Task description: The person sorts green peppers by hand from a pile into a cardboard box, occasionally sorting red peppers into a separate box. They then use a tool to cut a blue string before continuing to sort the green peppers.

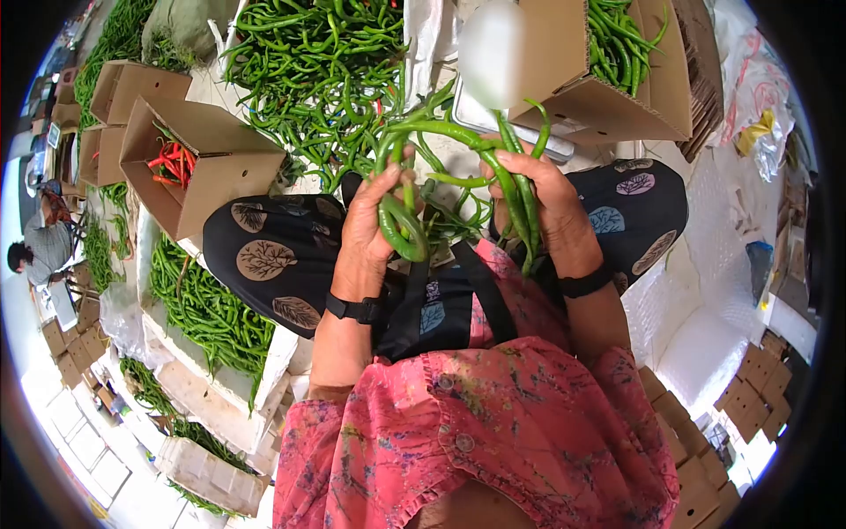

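My left hand (372, 212) is closed round a few long green chili peppers (403, 236), one of them curled below the fingers. In my right hand (557, 203) is a bunch of slender green chilies (513, 189), pinched under the thumb, their tips hanging down past the palm. One long chili arches across the gap between both hands. More green chilies lie beneath, between my knees, partly hidden by the hands. Just beyond the hands spreads a big heap of green chilies (317, 53).
A cardboard box (551, 97) with green chilies stands at front right, beside a white, partly blurred object (490, 53). To the left are a box (231, 181) with red chilies (174, 163) and a chili-filled crate (211, 309). Another person (46, 240) sits far left.
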`<control>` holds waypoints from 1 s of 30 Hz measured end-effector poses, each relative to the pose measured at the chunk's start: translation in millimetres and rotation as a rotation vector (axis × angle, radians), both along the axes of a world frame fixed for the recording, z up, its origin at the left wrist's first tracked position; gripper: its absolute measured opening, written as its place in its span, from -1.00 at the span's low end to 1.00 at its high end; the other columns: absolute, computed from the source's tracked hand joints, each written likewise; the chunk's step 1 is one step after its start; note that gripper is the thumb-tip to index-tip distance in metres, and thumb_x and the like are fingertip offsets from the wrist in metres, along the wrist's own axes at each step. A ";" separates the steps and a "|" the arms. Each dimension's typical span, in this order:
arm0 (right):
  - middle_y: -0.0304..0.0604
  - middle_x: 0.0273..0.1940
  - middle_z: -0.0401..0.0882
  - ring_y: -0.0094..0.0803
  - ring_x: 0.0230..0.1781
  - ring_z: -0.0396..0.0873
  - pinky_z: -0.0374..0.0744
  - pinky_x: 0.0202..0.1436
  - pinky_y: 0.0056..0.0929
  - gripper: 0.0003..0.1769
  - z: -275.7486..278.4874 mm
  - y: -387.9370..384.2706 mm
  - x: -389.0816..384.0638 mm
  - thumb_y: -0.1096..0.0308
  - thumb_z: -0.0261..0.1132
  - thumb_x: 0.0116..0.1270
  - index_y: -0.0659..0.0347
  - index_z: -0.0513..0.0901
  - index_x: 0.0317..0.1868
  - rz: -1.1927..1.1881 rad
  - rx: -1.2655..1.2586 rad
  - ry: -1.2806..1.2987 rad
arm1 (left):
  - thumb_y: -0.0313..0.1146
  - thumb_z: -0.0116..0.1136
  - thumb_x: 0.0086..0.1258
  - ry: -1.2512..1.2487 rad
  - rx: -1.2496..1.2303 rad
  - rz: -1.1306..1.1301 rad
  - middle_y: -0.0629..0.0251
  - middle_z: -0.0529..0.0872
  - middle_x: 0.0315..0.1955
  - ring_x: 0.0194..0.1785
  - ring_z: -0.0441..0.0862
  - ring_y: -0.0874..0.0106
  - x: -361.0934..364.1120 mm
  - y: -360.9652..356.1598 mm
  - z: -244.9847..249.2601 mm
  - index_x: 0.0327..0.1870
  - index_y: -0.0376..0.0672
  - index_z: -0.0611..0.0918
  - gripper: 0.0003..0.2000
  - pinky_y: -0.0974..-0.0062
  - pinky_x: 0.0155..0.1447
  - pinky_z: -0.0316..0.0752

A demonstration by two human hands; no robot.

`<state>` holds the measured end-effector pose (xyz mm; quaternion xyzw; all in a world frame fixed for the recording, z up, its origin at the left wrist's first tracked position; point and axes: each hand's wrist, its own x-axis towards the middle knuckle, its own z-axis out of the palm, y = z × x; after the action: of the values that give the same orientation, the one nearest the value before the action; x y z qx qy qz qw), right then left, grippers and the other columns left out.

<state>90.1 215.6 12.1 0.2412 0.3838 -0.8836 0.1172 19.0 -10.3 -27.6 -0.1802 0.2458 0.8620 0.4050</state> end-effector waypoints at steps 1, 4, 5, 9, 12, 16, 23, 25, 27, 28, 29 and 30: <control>-0.22 -0.28 0.59 -0.58 -0.45 0.52 0.49 -0.47 -0.65 -0.58 -1.3 0.5 0.3 0.33 0.21 0.38 0.30 0.48 0.19 -0.005 0.001 0.006 | -0.39 0.14 0.44 -0.014 -0.068 0.042 0.41 0.51 -0.37 -0.41 0.42 0.61 -1.3 -2.1 -2.7 0.22 -0.33 0.46 -0.62 0.61 -0.34 0.41; -0.17 -0.18 0.57 -0.47 -0.42 0.55 0.56 -0.40 -0.58 -0.52 -5.5 3.3 3.0 0.27 0.19 0.44 0.23 0.36 0.30 0.009 -0.169 0.007 | -0.41 0.12 0.45 -0.107 -0.010 0.198 0.41 0.54 -0.37 -0.43 0.40 0.62 -3.3 -8.1 -5.1 0.06 -0.31 0.53 -0.75 0.63 -0.35 0.36; -0.17 -0.18 0.57 -0.47 -0.42 0.55 0.56 -0.40 -0.58 -0.52 -5.1 2.7 4.7 0.27 0.19 0.44 0.23 0.36 0.30 0.002 -0.166 0.009 | -0.41 0.11 0.46 -0.072 -0.028 0.207 0.38 0.55 -0.35 -0.44 0.40 0.62 -2.5 -8.8 -2.0 0.01 -0.28 0.54 -0.80 0.62 -0.36 0.35; -0.12 -0.16 0.58 -0.40 -0.27 0.60 0.62 -0.30 -0.46 -0.52 -6.4 -3.5 4.6 0.30 0.17 0.46 0.26 0.34 0.31 0.032 -0.167 0.087 | -0.46 0.19 0.38 0.063 -0.010 0.202 0.27 0.65 -0.20 -0.37 0.50 0.58 4.7 -7.2 7.8 0.00 -0.22 0.56 -0.79 0.59 -0.30 0.49; -0.10 -0.13 0.59 -0.38 -0.22 0.61 0.63 -0.22 -0.42 -0.51 -11.1 -8.3 5.9 0.30 0.16 0.47 0.28 0.32 0.33 0.026 -0.184 0.105 | -0.52 0.28 0.28 0.202 -0.149 0.143 0.13 0.67 -0.07 -0.27 0.61 0.52 12.5 9.2 27.3 0.07 -0.22 0.51 -0.66 0.61 -0.27 0.56; -0.06 -0.08 0.60 -0.37 -0.25 0.59 0.62 -0.18 -0.40 -0.55 -17.4 -22.1 6.5 0.36 0.14 0.47 0.28 0.33 0.30 -0.013 -0.219 0.040 | -0.49 0.32 0.25 0.299 -0.210 0.002 0.20 0.67 -0.15 -0.25 0.63 0.47 23.4 32.5 44.9 0.07 -0.24 0.49 -0.62 0.57 -0.22 0.60; -0.14 -0.15 0.60 -0.45 -0.26 0.56 0.54 -0.09 -0.47 -0.54 -8.1 -19.1 10.8 0.36 0.19 0.41 0.41 0.44 0.25 -0.061 -0.164 0.154 | -0.59 0.23 0.29 0.400 -0.327 0.189 0.26 0.65 -0.19 -0.38 0.56 0.57 19.7 29.2 59.8 -0.01 -0.19 0.50 -0.72 0.68 -0.32 0.55; -0.16 -0.17 0.56 -0.46 -0.25 0.55 0.52 -0.07 -0.49 -0.48 1.4 -20.8 8.2 0.36 0.24 0.35 0.43 0.42 0.26 -0.006 -0.083 0.242 | -0.60 0.22 0.30 0.369 -0.266 0.198 0.24 0.66 -0.16 -0.38 0.55 0.56 18.8 26.0 55.8 0.02 -0.16 0.50 -0.70 0.66 -0.30 0.54; -0.16 -0.15 0.56 -0.46 -0.24 0.55 0.51 -0.06 -0.50 -0.46 5.1 -21.7 8.0 0.36 0.27 0.32 0.44 0.42 0.26 0.006 -0.101 0.261 | -0.54 0.22 0.32 0.333 -0.178 0.181 0.29 0.64 -0.16 -0.37 0.54 0.58 18.4 21.6 44.8 0.04 -0.13 0.51 -0.70 0.63 -0.27 0.53; -0.15 -0.14 0.56 -0.46 -0.24 0.55 0.51 -0.04 -0.51 -0.43 6.3 -22.1 7.7 0.36 0.29 0.29 0.44 0.42 0.26 0.015 -0.116 0.279 | -0.49 0.23 0.35 0.297 -0.085 0.162 0.33 0.63 -0.16 -0.36 0.52 0.59 17.6 20.3 40.7 0.06 -0.09 0.51 -0.71 0.60 -0.23 0.51; -0.15 -0.14 0.56 -0.46 -0.24 0.55 0.51 -0.04 -0.51 -0.43 7.2 -22.7 8.1 0.36 0.29 0.29 0.44 0.42 0.26 0.016 -0.118 0.278 | -0.49 0.23 0.35 0.296 -0.087 0.163 0.33 0.63 -0.16 -0.36 0.52 0.59 17.7 19.6 37.6 0.06 -0.09 0.51 -0.71 0.60 -0.23 0.51; -0.14 -0.14 0.57 -0.46 -0.23 0.55 0.51 -0.05 -0.51 -0.43 8.0 -23.4 8.8 0.35 0.31 0.28 0.44 0.42 0.25 0.028 -0.107 0.288 | -0.41 0.23 0.37 0.252 -0.020 0.191 0.38 0.60 -0.16 -0.35 0.49 0.61 17.6 19.9 36.8 0.07 -0.05 0.52 -0.72 0.58 -0.21 0.48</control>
<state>98.8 192.2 20.1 0.1001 0.3522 -0.9266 0.0860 36.6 9.7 9.2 -0.0971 0.2849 0.9100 0.2852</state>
